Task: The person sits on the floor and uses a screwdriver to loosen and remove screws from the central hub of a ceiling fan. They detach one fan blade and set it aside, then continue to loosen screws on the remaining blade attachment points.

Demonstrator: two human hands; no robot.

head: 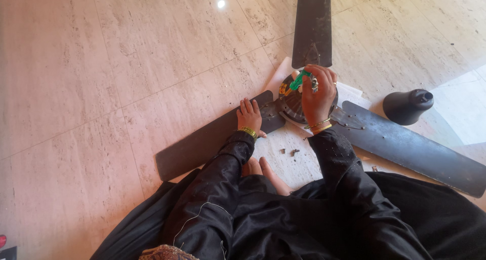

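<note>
screwdriver (299, 80) gripped in right hand (318, 95); left hand (249, 116) flat on fan blade (212, 138).

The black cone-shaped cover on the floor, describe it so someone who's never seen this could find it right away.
Start at the ceiling fan lying flat on the pale tiled floor, where the right hand holds a green-handled screwdriver over its hub. Look to the right, just beyond the nearest blade. The cover lies there alone on its side: a small, rounded bell shape, unlike the long flat blades.
</note>
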